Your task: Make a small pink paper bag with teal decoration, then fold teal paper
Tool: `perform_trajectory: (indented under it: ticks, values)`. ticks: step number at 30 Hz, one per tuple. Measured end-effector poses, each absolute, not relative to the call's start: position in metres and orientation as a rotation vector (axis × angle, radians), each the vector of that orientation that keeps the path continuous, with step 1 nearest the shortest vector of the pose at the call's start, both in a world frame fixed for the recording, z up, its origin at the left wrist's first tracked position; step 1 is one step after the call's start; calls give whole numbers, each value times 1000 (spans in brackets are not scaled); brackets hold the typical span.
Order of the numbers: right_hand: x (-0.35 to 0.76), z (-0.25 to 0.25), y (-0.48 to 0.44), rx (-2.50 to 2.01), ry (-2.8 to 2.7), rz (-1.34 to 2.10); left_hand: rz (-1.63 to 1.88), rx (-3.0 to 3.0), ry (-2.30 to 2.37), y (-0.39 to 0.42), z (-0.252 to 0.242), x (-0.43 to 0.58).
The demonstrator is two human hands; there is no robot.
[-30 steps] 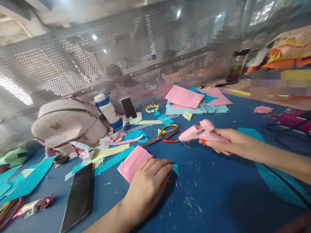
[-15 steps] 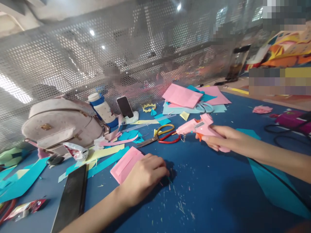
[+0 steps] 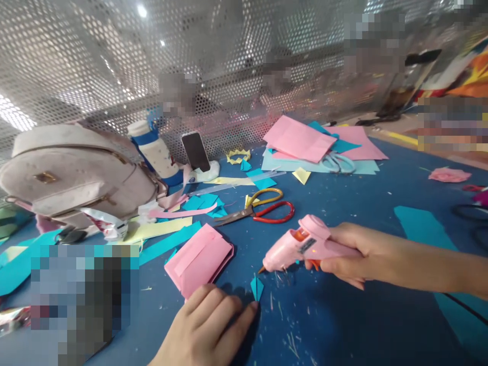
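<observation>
My right hand (image 3: 353,251) is wrapped round a pink glue gun (image 3: 301,248), whose nozzle points down-left at a small folded teal paper piece (image 3: 256,287) on the blue table (image 3: 343,325). My left hand (image 3: 208,325) lies low in front, fingers curled together, one fingertip touching the lower edge of the teal piece. A folded pink paper (image 3: 200,259) lies just above my left hand.
Scissors with red and yellow handles (image 3: 263,209) lie behind the glue gun. A pink backpack (image 3: 72,175), a bottle (image 3: 152,150) and a propped phone (image 3: 195,151) stand at the back left before a perforated metal screen. Pink and teal sheets (image 3: 305,145) lie at the back.
My right hand has brought the glue gun down and nearer, with its nozzle now by the teal piece. My left hand has slid back off the pink paper to the teal piece.
</observation>
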State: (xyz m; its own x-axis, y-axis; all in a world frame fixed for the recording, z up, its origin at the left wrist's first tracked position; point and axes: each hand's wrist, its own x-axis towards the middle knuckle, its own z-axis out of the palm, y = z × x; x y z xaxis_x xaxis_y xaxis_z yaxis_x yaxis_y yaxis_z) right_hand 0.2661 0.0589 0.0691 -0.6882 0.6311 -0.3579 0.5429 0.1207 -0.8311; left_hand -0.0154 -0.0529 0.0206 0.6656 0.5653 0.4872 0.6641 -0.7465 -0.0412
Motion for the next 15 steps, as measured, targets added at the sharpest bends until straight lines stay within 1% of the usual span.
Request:
perform_trajectory:
  ticks: [6, 8, 11, 15]
  values:
    - [261, 58, 59, -1393, -2229, 1566, -690, -2548, -1048, -49, 15, -12]
    - [263, 51, 62, -1414, -2222, 1589, -635, -2567, -1055, -48, 18, -11]
    - [268, 40, 68, -1331, -2285, 1686, -632, -2559, -1074, -48, 17, -9]
    - [269, 34, 69, -1185, -2210, 1748, -812, -2440, -1144, -50, 1, -5]
